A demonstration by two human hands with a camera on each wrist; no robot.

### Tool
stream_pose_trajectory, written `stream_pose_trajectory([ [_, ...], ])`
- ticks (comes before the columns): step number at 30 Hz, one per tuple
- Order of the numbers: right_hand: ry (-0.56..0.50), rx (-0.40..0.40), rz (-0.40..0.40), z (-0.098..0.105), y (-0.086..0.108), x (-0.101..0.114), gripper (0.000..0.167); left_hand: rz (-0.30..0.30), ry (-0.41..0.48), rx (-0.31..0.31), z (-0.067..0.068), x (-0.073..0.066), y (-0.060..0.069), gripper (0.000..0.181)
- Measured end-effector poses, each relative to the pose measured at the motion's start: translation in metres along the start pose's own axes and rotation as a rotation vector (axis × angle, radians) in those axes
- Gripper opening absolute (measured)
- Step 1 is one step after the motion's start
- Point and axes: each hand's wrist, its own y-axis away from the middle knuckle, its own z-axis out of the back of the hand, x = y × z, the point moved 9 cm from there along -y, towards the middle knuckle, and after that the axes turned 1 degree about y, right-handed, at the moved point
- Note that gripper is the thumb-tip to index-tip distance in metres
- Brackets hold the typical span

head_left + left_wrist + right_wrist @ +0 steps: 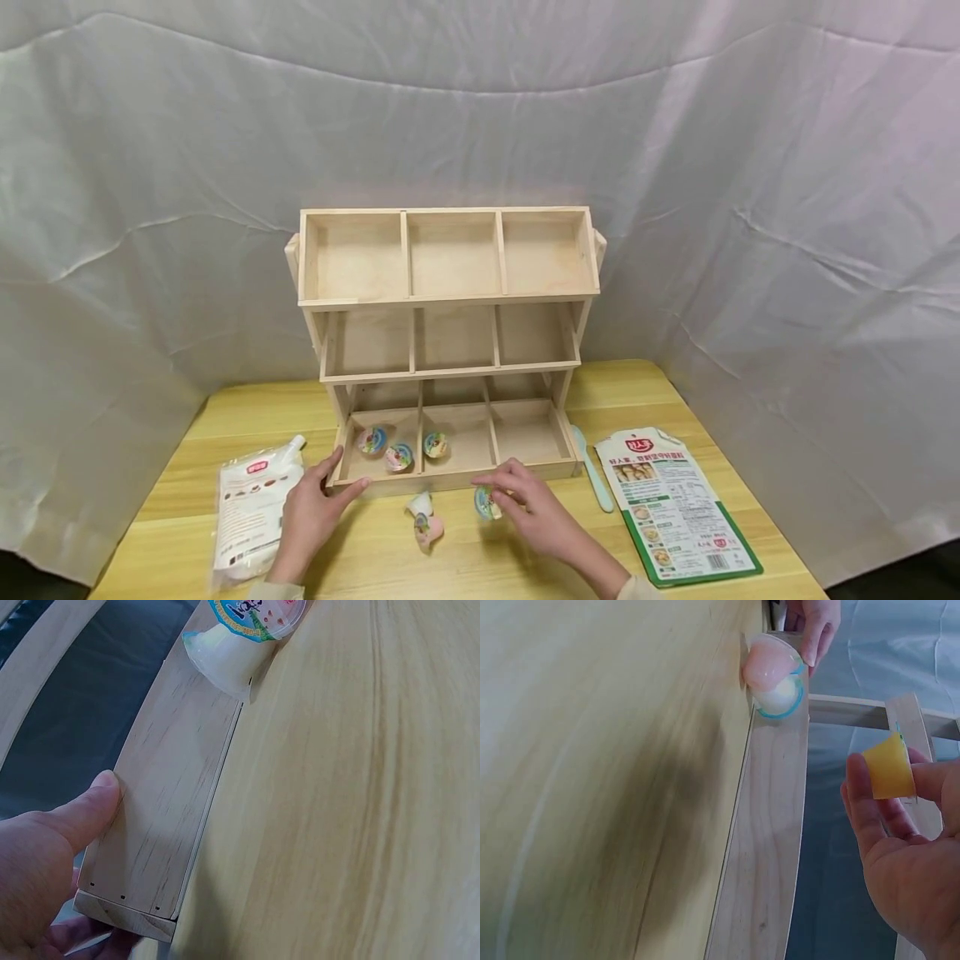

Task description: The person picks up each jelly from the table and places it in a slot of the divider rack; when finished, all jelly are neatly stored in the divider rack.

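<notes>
My left hand [310, 510] grips the lower left corner of a three-tier wooden rack [459, 480]; in the left wrist view the thumb lies on the front board and the fingers go round the side. The right hand [534, 510] pinches a small yellow jelly cup [889, 769] between thumb and fingers, in front of the bottom tier. Between the hands, a white jelly cup [420, 504] and a pink jelly cup [429, 532] lie tipped against each other on the table. Several jelly cups sit in the bottom tier, including one [435, 445] in its middle compartment.
A white spouted pouch [255, 508] lies left of the left hand. To the right are a pale green spoon-like utensil [594, 471], partly behind the rack, and a flat green and white food packet [678, 508]. Grey cloth walls [450, 142] enclose the wooden table [360, 575].
</notes>
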Motion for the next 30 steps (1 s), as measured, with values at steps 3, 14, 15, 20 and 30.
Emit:
stream_pose_trajectory([
  [3, -0.011, -0.011, -0.023, 0.001, -0.002, -0.003, 0.029, 0.0, -0.005, 0.007, 0.0, 0.0, -0.001, 0.086],
  [14, -0.165, -0.01, -0.098, 0.004, -0.007, -0.01, 0.045, -0.005, -0.005, 0.004, 0.001, -0.001, -0.001, 0.085],
  [15, -0.173, -0.012, -0.1, 0.004, -0.007, -0.01, 0.045, -0.004, -0.003, 0.004, 0.001, -0.001, -0.001, 0.086],
  [20, -0.191, -0.034, -0.111, 0.007, -0.012, -0.014, 0.049, -0.001, 0.013, 0.012, 0.001, 0.0, 0.001, 0.086],
  [30, -0.039, -0.136, -0.096, 0.014, -0.03, -0.024, 0.043, 0.008, 0.007, 0.017, 0.0, 0.0, 0.002, 0.086],
])
